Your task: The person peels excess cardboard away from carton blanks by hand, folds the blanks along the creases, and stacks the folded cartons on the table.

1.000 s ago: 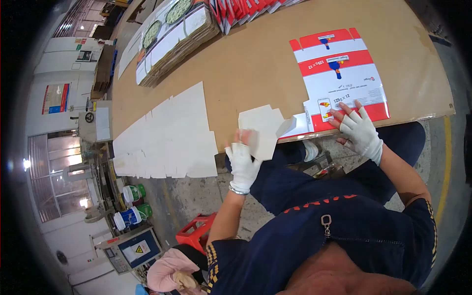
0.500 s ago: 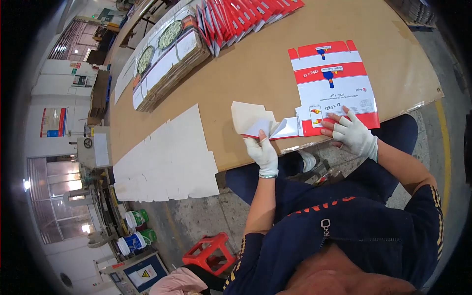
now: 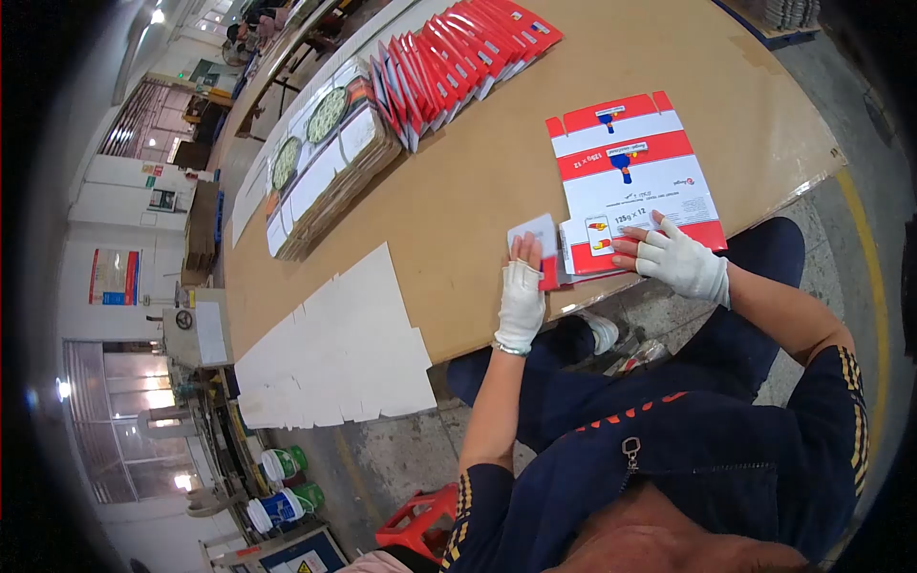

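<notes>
A flat red and white printed carton [image 3: 635, 181], marked "125g x 12", lies near the table's front edge. My right hand [image 3: 678, 263], in a white glove with bare fingertips, rests on its lower part with the fingers spread. At the carton's left end is a small red and white end flap [image 3: 547, 250]. My left hand [image 3: 522, 291], gloved the same way, lies along this flap with its fingers stretched out and covers part of it. Neither hand is closed round anything.
A fanned row of red and white folded cartons [image 3: 463, 62] lies at the back, beside a strapped stack of printed cardboard [image 3: 334, 158]. A pale cardboard sheet [image 3: 334, 349] overhangs the table [image 3: 458, 220] at left. A red stool [image 3: 415, 523] stands below.
My left hand has gone from pinching the raised, pale-sided flap to lying flat on it, and its printed side now shows. My right hand stays on the carton. The view has shifted slightly.
</notes>
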Available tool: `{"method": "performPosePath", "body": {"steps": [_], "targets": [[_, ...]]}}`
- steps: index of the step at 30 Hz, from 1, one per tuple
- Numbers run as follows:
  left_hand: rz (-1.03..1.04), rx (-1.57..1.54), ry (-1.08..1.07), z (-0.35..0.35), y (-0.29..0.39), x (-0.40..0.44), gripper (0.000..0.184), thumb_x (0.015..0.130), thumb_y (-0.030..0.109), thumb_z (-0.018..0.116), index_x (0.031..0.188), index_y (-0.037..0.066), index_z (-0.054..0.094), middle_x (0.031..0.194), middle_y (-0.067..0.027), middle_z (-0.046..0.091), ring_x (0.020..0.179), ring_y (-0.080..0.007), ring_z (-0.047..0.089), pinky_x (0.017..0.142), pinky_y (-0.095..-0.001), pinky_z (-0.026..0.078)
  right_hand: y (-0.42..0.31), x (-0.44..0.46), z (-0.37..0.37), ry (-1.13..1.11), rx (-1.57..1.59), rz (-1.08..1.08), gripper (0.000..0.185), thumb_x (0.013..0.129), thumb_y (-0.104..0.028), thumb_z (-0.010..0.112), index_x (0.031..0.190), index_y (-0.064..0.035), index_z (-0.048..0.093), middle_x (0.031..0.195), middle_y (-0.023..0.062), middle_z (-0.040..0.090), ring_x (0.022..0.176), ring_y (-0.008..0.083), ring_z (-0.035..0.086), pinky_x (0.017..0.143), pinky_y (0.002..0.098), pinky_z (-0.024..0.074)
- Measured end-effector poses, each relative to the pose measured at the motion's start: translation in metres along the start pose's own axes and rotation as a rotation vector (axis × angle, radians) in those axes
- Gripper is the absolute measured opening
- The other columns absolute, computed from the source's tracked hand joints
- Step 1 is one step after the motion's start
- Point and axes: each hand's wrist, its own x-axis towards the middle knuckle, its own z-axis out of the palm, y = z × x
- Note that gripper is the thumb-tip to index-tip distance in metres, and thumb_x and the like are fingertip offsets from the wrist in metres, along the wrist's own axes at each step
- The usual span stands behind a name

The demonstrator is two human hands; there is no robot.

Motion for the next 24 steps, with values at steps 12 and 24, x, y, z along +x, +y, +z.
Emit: {"method": "performPosePath", "body": {"steps": [12,24], "targets": [[-0.064,0.306,-0.319,-0.003,0.035,0.009,0.075,0.088,0.046,0.066,0.154,0.027,0.037,0.163,-0.0200,0.019,0.149,-0.0450,0.017,0.108,-0.0743,0.018,0.000,-0.005,0.017,0.074,-0.141,-0.070,0.055,0.092,-0.028,0.050,0.147,-0.0203,0.044,0.154,0.0017,0.043,0.143,0.0245,0.039,0.110,0.0682,0.0307],[-0.138,0.303,-0.344,-0.011,0.047,0.019,0.071,0.090,0.050,0.062,0.153,0.026,0.038,0.162,-0.0196,0.020,0.150,-0.0416,0.015,0.109,-0.0734,0.014,0.004,-0.006,0.017,-0.014,-0.032,-0.064,0.059,0.090,-0.022,0.052,0.147,-0.0180,0.042,0.155,0.0024,0.041,0.144,0.0221,0.036,0.117,0.0651,0.0216]]}}
